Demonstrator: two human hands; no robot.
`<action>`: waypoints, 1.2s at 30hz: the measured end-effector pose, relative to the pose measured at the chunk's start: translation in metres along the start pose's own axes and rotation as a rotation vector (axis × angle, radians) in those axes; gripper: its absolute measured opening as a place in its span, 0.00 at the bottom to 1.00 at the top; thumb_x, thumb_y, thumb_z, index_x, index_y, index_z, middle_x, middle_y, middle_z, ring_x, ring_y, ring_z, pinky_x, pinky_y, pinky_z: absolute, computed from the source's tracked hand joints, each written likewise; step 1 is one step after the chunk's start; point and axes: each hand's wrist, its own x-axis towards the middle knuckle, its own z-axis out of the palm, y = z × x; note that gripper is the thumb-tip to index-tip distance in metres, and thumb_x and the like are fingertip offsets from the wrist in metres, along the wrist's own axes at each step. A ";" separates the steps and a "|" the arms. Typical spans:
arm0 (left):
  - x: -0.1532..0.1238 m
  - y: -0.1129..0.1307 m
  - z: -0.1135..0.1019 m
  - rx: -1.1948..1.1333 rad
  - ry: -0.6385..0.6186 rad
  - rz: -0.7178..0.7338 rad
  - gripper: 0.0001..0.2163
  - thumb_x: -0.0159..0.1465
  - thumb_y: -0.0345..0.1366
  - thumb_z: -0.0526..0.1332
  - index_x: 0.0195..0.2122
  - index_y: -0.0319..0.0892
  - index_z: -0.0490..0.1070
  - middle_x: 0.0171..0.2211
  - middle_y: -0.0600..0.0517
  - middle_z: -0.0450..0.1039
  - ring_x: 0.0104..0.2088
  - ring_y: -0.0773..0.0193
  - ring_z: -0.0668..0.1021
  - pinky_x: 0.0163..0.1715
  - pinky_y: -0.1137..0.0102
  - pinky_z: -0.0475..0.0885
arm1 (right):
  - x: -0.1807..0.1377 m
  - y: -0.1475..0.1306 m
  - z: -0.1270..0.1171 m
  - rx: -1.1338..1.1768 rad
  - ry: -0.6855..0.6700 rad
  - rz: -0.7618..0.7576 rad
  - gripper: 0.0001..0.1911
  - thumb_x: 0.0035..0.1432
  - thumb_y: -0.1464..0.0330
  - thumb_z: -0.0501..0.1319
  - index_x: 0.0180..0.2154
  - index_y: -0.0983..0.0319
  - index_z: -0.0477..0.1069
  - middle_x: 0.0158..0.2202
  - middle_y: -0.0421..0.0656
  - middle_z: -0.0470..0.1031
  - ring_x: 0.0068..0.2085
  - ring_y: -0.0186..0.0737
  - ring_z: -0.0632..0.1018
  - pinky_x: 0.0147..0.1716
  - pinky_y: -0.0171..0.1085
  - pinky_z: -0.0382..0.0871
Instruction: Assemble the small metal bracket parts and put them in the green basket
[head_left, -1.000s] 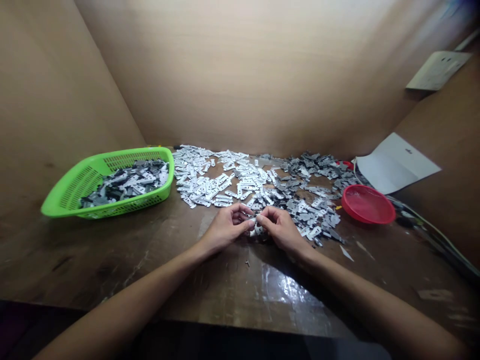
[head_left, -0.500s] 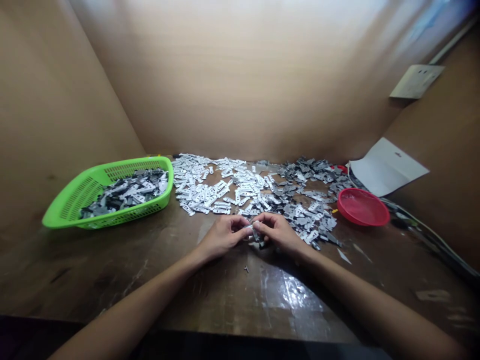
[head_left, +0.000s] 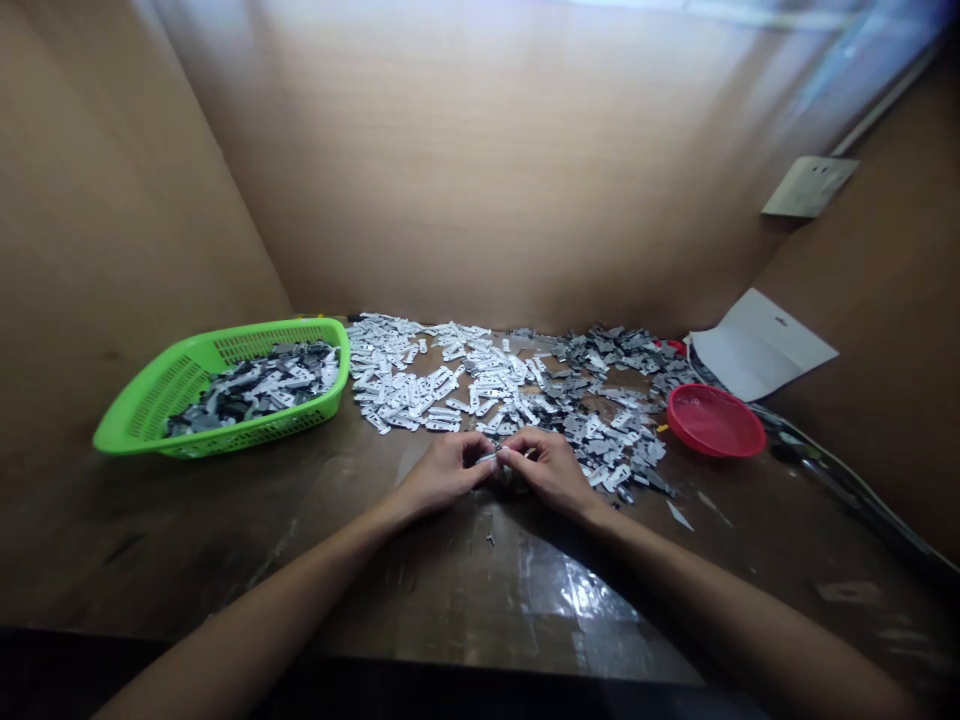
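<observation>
My left hand (head_left: 448,468) and my right hand (head_left: 546,468) meet at the middle of the table, thumbs and fingers pinched. Between the fingertips is a small metal part (head_left: 489,456), mostly covered by the fingers, so its exact kind cannot be made out. Both hands grip it just above the tabletop. Right behind them lie many flat silver metal plates (head_left: 420,395) with holes. Darker grey metal pieces (head_left: 615,430) are heaped behind and beside my right hand. A tiny metal bit (head_left: 490,539) lies on the table in front of the hands.
A green plastic basket (head_left: 217,440) holding many metal pieces stands at the left. To the right are a red bowl (head_left: 716,420), a white card (head_left: 757,345) and dark cables (head_left: 862,490). A wooden panel (head_left: 480,190) closes off the back; a socket (head_left: 810,187) sits on the right wall.
The view has shifted slightly. My right hand's fingertips have closed in nearer to the left ones, and the metal part between them shows less than before.
</observation>
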 end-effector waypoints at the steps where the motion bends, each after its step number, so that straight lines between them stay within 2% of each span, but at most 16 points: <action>1: 0.000 0.000 0.001 -0.024 -0.004 -0.011 0.09 0.56 0.40 0.60 0.30 0.39 0.73 0.26 0.52 0.72 0.27 0.67 0.71 0.27 0.75 0.64 | 0.001 0.000 -0.001 0.003 -0.019 -0.016 0.11 0.55 0.61 0.58 0.30 0.62 0.74 0.32 0.43 0.75 0.35 0.40 0.74 0.39 0.38 0.66; 4: 0.004 0.004 -0.005 -0.213 0.041 -0.098 0.11 0.55 0.41 0.62 0.32 0.38 0.72 0.26 0.51 0.72 0.26 0.67 0.73 0.25 0.74 0.66 | 0.008 0.005 -0.011 -0.024 -0.012 -0.057 0.14 0.57 0.62 0.56 0.41 0.60 0.73 0.41 0.45 0.74 0.42 0.41 0.73 0.43 0.40 0.65; 6: 0.008 0.009 -0.023 -0.420 0.182 -0.140 0.12 0.55 0.42 0.62 0.34 0.38 0.70 0.29 0.50 0.72 0.26 0.67 0.74 0.24 0.74 0.68 | 0.014 0.013 -0.021 -0.156 0.072 -0.103 0.15 0.57 0.63 0.55 0.45 0.59 0.71 0.45 0.46 0.72 0.46 0.43 0.72 0.45 0.42 0.64; 9: 0.015 0.014 -0.070 -0.790 0.659 -0.024 0.09 0.58 0.39 0.61 0.37 0.40 0.68 0.33 0.51 0.73 0.29 0.70 0.76 0.27 0.78 0.69 | 0.022 0.030 -0.035 -0.436 0.157 -0.196 0.14 0.55 0.67 0.57 0.44 0.60 0.72 0.46 0.48 0.72 0.49 0.46 0.69 0.50 0.45 0.59; 10: 0.016 0.014 -0.086 -0.900 0.780 0.012 0.09 0.60 0.39 0.59 0.38 0.39 0.67 0.35 0.49 0.73 0.31 0.70 0.76 0.28 0.78 0.70 | 0.024 0.036 -0.038 -0.491 0.159 -0.216 0.14 0.55 0.68 0.57 0.43 0.61 0.72 0.46 0.48 0.72 0.49 0.46 0.69 0.51 0.46 0.59; 11: 0.017 0.014 -0.099 -0.998 0.830 0.007 0.11 0.61 0.40 0.57 0.39 0.38 0.66 0.36 0.47 0.73 0.34 0.68 0.77 0.29 0.78 0.71 | 0.025 0.040 -0.040 -0.530 0.149 -0.233 0.13 0.55 0.68 0.57 0.43 0.61 0.72 0.46 0.48 0.72 0.49 0.46 0.69 0.50 0.45 0.59; 13: 0.017 0.012 -0.113 -1.125 0.798 -0.025 0.15 0.63 0.42 0.53 0.42 0.35 0.65 0.39 0.43 0.72 0.37 0.65 0.77 0.30 0.76 0.72 | 0.027 0.046 -0.040 -0.583 0.106 -0.260 0.13 0.57 0.69 0.56 0.44 0.60 0.72 0.46 0.47 0.71 0.49 0.45 0.69 0.50 0.45 0.60; 15: 0.015 0.011 -0.109 -1.151 0.700 -0.070 0.16 0.63 0.43 0.52 0.44 0.34 0.65 0.39 0.42 0.72 0.37 0.65 0.77 0.30 0.75 0.73 | 0.027 0.049 -0.037 -0.646 0.044 -0.282 0.14 0.58 0.69 0.55 0.44 0.59 0.72 0.48 0.46 0.70 0.49 0.45 0.68 0.49 0.44 0.60; 17: 0.013 0.011 -0.091 -1.074 0.566 -0.110 0.17 0.62 0.42 0.53 0.45 0.35 0.66 0.37 0.44 0.73 0.33 0.66 0.77 0.29 0.75 0.72 | 0.028 0.050 -0.034 -0.726 -0.003 -0.284 0.14 0.58 0.69 0.54 0.45 0.59 0.72 0.50 0.46 0.69 0.50 0.45 0.66 0.50 0.44 0.60; 20: 0.011 0.011 -0.057 -0.840 0.378 -0.161 0.18 0.59 0.44 0.57 0.46 0.37 0.67 0.33 0.47 0.73 0.28 0.67 0.77 0.27 0.74 0.71 | 0.030 0.052 -0.035 -0.826 -0.022 -0.249 0.14 0.59 0.69 0.53 0.45 0.58 0.72 0.50 0.46 0.69 0.50 0.45 0.66 0.49 0.44 0.60; 24: 0.009 0.006 -0.028 -0.525 0.210 -0.178 0.20 0.57 0.48 0.59 0.44 0.39 0.69 0.31 0.47 0.73 0.26 0.67 0.76 0.24 0.75 0.69 | 0.030 0.055 -0.049 -0.891 -0.001 -0.208 0.13 0.59 0.67 0.54 0.41 0.59 0.74 0.46 0.46 0.71 0.48 0.45 0.67 0.47 0.42 0.61; 29: 0.010 -0.006 -0.017 -0.333 0.183 -0.091 0.19 0.56 0.48 0.59 0.41 0.37 0.70 0.26 0.49 0.73 0.23 0.68 0.74 0.23 0.75 0.68 | 0.028 0.057 -0.061 -0.913 0.071 -0.178 0.10 0.58 0.69 0.55 0.36 0.60 0.75 0.41 0.46 0.73 0.45 0.44 0.68 0.43 0.39 0.62; 34: 0.012 -0.014 -0.017 -0.258 0.205 -0.072 0.19 0.56 0.48 0.59 0.40 0.37 0.70 0.26 0.50 0.73 0.24 0.67 0.74 0.24 0.74 0.69 | 0.029 0.052 -0.061 -0.848 0.166 -0.174 0.10 0.59 0.68 0.54 0.38 0.61 0.72 0.38 0.45 0.74 0.42 0.43 0.69 0.43 0.40 0.62; 36: 0.013 -0.015 -0.017 -0.235 0.206 -0.079 0.19 0.56 0.49 0.59 0.40 0.38 0.71 0.26 0.50 0.73 0.24 0.67 0.74 0.24 0.74 0.69 | 0.028 0.049 -0.062 -0.845 0.238 -0.173 0.11 0.58 0.67 0.55 0.41 0.61 0.71 0.41 0.47 0.73 0.44 0.45 0.69 0.44 0.42 0.61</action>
